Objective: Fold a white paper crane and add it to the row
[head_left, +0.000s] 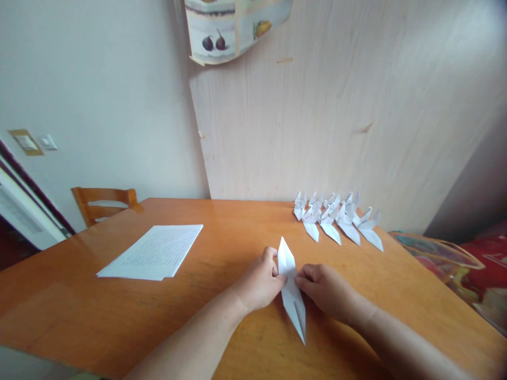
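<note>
A long white folded paper [291, 290], pointed at both ends, is held just over the wooden table. My left hand [263, 279] pinches its left edge near the middle, thumb on the front face. On the opposite edge, my right hand [322, 287] grips the paper between thumb and curled fingers. A slit runs down the lower half toward the near tip. Beyond my right hand, several white paper cranes [348, 224] stand grouped in rows at the table's back right.
To the left on the wooden table [237, 227] lies a stack of printed sheets [158, 250]. A wooden chair [105, 198] stands behind the far left edge. Red and mesh items [447, 253] sit beyond the right edge. A wall with a hanging picture sheet [237, 31] rises behind.
</note>
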`<state>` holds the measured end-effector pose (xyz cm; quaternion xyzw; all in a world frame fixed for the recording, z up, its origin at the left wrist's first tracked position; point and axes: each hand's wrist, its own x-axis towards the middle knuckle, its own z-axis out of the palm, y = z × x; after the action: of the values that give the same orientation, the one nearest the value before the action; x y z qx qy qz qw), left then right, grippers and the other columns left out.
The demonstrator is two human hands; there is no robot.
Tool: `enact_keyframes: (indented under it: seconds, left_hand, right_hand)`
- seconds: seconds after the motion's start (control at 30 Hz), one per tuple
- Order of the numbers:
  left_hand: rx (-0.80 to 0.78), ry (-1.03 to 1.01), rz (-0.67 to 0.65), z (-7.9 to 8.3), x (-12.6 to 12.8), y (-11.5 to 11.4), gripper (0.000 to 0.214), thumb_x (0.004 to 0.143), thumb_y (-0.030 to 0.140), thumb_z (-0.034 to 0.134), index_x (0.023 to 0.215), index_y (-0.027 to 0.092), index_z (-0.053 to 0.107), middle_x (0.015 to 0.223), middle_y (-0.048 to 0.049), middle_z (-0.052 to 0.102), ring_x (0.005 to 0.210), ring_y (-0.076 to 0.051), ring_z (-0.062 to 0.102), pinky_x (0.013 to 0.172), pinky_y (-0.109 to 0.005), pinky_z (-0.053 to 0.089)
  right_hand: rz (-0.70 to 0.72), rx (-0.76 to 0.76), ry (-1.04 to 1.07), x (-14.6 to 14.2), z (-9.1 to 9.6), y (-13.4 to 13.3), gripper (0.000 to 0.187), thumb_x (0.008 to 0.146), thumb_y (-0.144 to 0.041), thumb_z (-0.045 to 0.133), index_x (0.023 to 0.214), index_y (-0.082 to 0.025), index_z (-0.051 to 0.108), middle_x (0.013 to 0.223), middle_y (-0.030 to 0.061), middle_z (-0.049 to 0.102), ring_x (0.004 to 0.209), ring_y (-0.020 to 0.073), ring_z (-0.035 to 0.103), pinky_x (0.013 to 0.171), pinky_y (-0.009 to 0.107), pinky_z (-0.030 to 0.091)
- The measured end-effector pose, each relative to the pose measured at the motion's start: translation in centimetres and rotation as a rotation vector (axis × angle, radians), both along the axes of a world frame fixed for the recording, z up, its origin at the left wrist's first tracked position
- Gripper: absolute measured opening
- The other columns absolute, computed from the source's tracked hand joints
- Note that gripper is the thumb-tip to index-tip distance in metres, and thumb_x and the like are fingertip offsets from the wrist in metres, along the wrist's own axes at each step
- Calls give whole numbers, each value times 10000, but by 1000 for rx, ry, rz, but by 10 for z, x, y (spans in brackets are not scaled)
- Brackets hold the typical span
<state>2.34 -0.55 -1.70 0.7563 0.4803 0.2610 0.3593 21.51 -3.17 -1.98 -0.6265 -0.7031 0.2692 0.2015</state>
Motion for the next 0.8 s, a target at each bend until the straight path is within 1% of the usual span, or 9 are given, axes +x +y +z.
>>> enact_keyframes:
  seconds: [0.13,0.23,0.3,0.37,0.43,0.5,0.67,0.8]
  left_hand:
    - [71,115,41,5,-2,-3,499,736,223,669,1166,204,416,824,3,602,762,-180,581,659,-268,403]
    - [183,180,87,7,-3,-5,588,685,224,715,1194,195,421,946,-43,605,868,-213,582,748,-305,432]
    - [271,205,97,9,-3,-5,606,669,222,736,1199,193,443,1030,-75,593,957,-241,564,830,-343,433]
    - [340,229,49,11,-3,-5,529,676,219,740,1149,205,504,1076,-89,586,1020,-266,540,883,-376,419]
    - [390,259,-24,14,-3,-6,426,703,214,728,1095,222,563,1107,-89,588,1059,-283,523,904,-398,408]
    - [428,286,-91,17,-3,-8,366,736,199,701,1087,240,604,1145,-84,595,1092,-290,511,927,-413,399]
    - [483,287,-257,20,-1,-10,316,838,132,576,1122,251,646,1248,-66,623,1231,-276,481,1050,-424,336]
    - [481,281,-355,18,-2,-11,364,905,110,457,1207,221,625,1330,-94,605,1339,-260,438,1091,-447,307]
  right_hand:
    - [-2,31,-106,-4,6,-4,174,861,-280,508,765,-202,631,747,33,696,685,163,591,586,262,331]
    - [7,33,-162,-7,10,-7,158,874,-274,498,808,-207,624,790,44,705,715,171,604,601,266,326]
    - [18,37,-201,-9,12,-9,154,885,-276,490,819,-204,610,808,55,703,737,178,610,610,269,321]
    - [27,48,-236,-9,13,-11,153,897,-276,478,828,-201,592,830,68,702,759,187,613,616,273,316]
    - [26,61,-259,-10,15,-13,129,897,-269,480,841,-199,572,853,75,700,768,193,610,618,276,309]
    - [16,65,-264,-10,17,-14,89,888,-263,500,858,-199,553,857,73,696,769,194,608,616,275,303]
    - [15,50,-260,-7,17,-13,68,888,-272,515,866,-209,531,826,63,689,748,195,610,599,272,292]
    - [32,65,-273,-5,14,-12,69,892,-276,510,863,-216,526,824,61,693,745,200,618,598,275,290]
